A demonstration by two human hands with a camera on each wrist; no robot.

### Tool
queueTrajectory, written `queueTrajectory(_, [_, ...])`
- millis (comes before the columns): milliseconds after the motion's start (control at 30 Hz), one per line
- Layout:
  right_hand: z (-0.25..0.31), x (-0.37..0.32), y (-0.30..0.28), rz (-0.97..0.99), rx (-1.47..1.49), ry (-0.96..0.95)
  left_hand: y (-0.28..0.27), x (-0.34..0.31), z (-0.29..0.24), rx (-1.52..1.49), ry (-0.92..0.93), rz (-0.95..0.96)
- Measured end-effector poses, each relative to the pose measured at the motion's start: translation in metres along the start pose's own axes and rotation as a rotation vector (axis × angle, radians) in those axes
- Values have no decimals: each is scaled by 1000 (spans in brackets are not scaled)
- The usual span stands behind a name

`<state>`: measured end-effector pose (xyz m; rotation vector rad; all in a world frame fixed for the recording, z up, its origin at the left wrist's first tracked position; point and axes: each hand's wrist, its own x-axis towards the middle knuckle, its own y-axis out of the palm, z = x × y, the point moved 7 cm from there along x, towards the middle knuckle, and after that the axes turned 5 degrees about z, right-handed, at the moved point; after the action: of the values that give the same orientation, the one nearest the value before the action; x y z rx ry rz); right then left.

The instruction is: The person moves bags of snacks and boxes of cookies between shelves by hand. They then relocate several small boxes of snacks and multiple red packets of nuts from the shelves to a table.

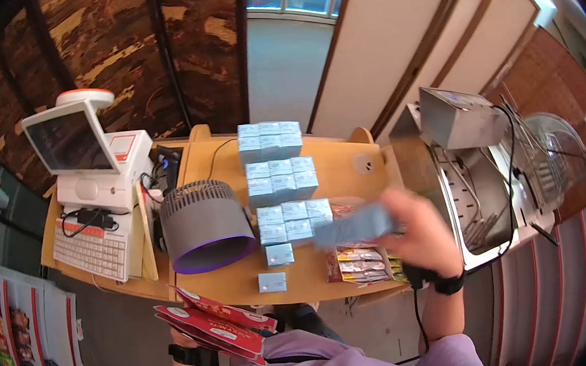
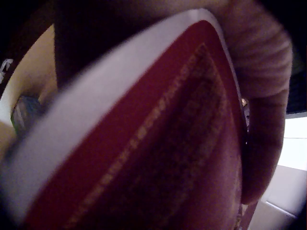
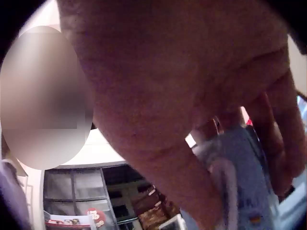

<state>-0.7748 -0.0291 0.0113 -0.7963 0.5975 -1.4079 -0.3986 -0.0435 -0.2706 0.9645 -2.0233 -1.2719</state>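
Note:
At the right of the head view, my right hand [image 1: 420, 233] grips a light-blue box [image 1: 357, 226], blurred by motion, over the table's right part. The right wrist view shows the thumb and fingers around the blue box [image 3: 244, 167]. My left hand [image 2: 266, 91] holds red flat packages [image 1: 219, 324] low in front of the body, and the head view hides most of that hand behind them. Up close, the left wrist view shows one red package [image 2: 144, 139] with a white border. Three blocks of light-blue boxes [image 1: 280, 179] stand mid-table, with a single blue box [image 1: 272, 282] near the front edge.
A carton of small snack packets [image 1: 362, 266] sits below the right hand. A grey cylindrical device [image 1: 206, 223] stands left of the boxes. Further left are a point-of-sale screen [image 1: 72, 140] and keyboard [image 1: 92, 248]. A metal sink [image 1: 482, 203] adjoins the table's right side.

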Motion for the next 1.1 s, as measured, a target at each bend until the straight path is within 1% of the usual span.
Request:
queueTrajectory(67, [4, -13, 45, 188, -131, -66, 10, 14, -1, -69, -49, 113])
queueTrajectory(100, [-5, -16, 69, 230, -167, -21, 17, 17, 0, -72, -65, 121])
queueTrajectory(167, [-26, -15, 105, 233, -162, 6, 25, 19, -6, -100, 18, 30])
queueTrajectory(233, [-43, -10, 131, 141, -249, -46, 16, 17, -6, -100, -9, 20])
queueTrajectory(267, [-52, -7, 144, 134, -247, -42, 6, 14, -5, -101, -26, 8])
queueTrajectory(333, [-64, -5, 162, 134, -377, -22, -17, 8, -4, -104, -55, -18])
queueTrajectory(367, [-62, -6, 163, 130, -376, -22, -29, 4, -3, -106, -67, -32])
queueTrajectory(433, [-50, -9, 152, -47, -511, -37, -47, -2, -2, -112, -87, -65])
queueTrajectory(467, [-42, -13, 152, -46, -508, -39, -44, -3, -2, -115, -96, -85])
queueTrajectory(500, [-31, -19, 148, -91, -549, -45, -39, -2, -4, -113, -94, -88])
queueTrajectory(533, [-22, -24, 146, -136, -589, -50, -10, 6, -12, -53, -32, 10])
queueTrajectory(567, [-17, -27, 150, -134, -586, -50, 14, 11, -18, 8, 28, 107])
queueTrajectory(600, [-11, -28, 161, -63, -482, -76, 21, 14, -19, 10, 26, 105])
queueTrajectory(633, [-5, -28, 173, 6, -379, -100, 28, 16, -17, 5, -24, 123])
queueTrajectory(667, [4, -28, 184, 18, -335, -153, 32, 16, -14, -1, -75, 143])
queueTrajectory(700, [14, -27, 193, 9, -371, -208, 31, 17, -14, -1, -80, 144])
queueTrajectory(767, [19, -23, 210, 62, -481, -209, 26, 21, -17, -105, -9, 136])
queueTrajectory(800, [15, -23, 214, 60, -481, -206, 21, 20, -17, -104, -13, 136])
queueTrajectory(867, [9, -22, 225, 110, -501, -250, -4, 10, -14, -84, -44, 55])
queueTrajectory(900, [8, -23, 221, 108, -503, -246, -19, 4, -13, -75, -60, 15])
queueTrajectory(967, [2, -27, 209, 129, -378, -225, -47, -9, -10, -58, -98, -60])
queueTrajectory(1000, [0, -29, 205, 100, -368, -216, -59, -12, -7, -51, -118, -96])
queueTrajectory(1067, [-5, -30, 200, 81, -403, -190, -60, -7, 1, -38, -160, -166])
queueTrajectory(1100, [-7, -32, 197, 66, -430, -172, -56, -2, 2, -43, -170, -161])
